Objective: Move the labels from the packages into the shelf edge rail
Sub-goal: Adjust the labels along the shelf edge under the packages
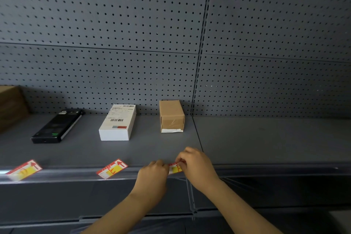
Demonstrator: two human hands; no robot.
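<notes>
A red, white and yellow label [174, 168] sits at the shelf edge rail [72, 174], pinched between my left hand [152, 175] and my right hand [195, 166]; the fingers hide most of it. Two more labels of the same kind stand tilted in the rail, one at the middle [112, 168] and one at the far left [24, 170]. On the shelf behind stand three packages: a black box [57, 126], a white box [118, 122] with barcodes, and a brown cardboard box [171, 116] straight behind my hands.
A grey pegboard back wall [114, 24] rises behind the shelf. A larger brown carton [10, 106] stands at the far left. The neighbouring shelf bay [275, 138] lies to the right, past an upright [199, 62]. A lower shelf edge [47, 220] shows below.
</notes>
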